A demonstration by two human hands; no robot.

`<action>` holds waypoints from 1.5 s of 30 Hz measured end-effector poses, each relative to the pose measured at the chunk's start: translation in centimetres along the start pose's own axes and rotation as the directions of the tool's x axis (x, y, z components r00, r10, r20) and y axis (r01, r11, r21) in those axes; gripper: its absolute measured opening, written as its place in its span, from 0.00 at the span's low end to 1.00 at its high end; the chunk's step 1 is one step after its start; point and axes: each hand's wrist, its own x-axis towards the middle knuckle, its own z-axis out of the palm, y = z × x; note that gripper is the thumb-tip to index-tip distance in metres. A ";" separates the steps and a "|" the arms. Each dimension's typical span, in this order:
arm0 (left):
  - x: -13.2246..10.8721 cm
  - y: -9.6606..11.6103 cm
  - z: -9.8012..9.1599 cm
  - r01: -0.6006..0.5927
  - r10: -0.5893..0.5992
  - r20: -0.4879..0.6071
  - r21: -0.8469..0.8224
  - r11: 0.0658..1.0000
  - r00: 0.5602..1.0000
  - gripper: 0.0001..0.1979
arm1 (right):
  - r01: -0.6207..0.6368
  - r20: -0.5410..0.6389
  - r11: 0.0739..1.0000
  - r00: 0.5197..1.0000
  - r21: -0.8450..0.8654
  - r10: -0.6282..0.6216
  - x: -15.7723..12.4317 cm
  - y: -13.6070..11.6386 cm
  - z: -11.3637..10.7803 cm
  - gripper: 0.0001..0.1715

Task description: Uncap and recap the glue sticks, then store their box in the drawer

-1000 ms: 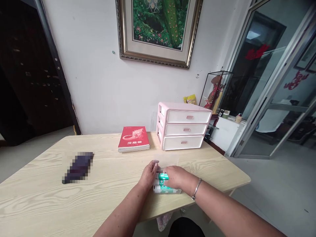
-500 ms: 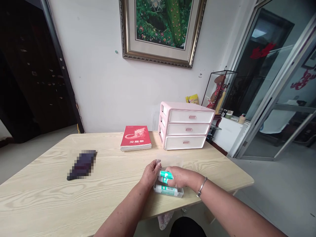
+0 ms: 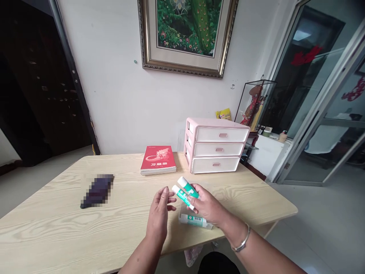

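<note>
**Risk assessment.** The right hand [image 3: 209, 207] carries two green-and-white tubes [image 3: 185, 189] in a single grip, just above the clear box [image 3: 181, 210]. The tubes lie side by side and project up and away from the palm, with only their lower ends enclosed. Probable fault: one tube slides against the other and drops. It could then strike the box rim or roll across the table [image 3: 57, 228] to the edge on the person's side of the box. Cause: smooth round bodies, a short grip length and no support from the second hand.

**Finger state.** The right fingers [image 3: 201, 196] are closed round the lower ends of both tubes. The firmness of the pinch cannot be read at this size. The left hand [image 3: 159, 215] holds nothing. Its fingers are loosely spread, with the tips just left of the tube caps and apparently not touching them.

**Surroundings.** A third tube [image 3: 191, 219] lies flat inside the box. Beyond the box stand a pink drawer unit [image 3: 216, 150] and a red book [image 3: 158, 160].
</note>
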 end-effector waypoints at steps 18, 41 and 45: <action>8.7 2.7 -5.4 -0.117 0.133 0.091 0.972 0.203 0.987 0.34 | -0.014 -0.125 0.782 0.989 -0.623 -0.083 -1.0 2.7 0.6 0.17; 11.1 -0.2 -8.0 -0.453 0.108 0.455 0.890 -0.050 0.884 0.29 | -0.058 0.043 0.528 0.983 -0.847 0.178 -1.0 4.1 -1.0 0.21; 10.9 -0.5 -8.2 -0.498 0.117 0.497 0.867 -0.024 0.860 0.30 | -0.060 0.043 0.544 0.984 -0.837 0.174 -1.1 3.6 -1.2 0.24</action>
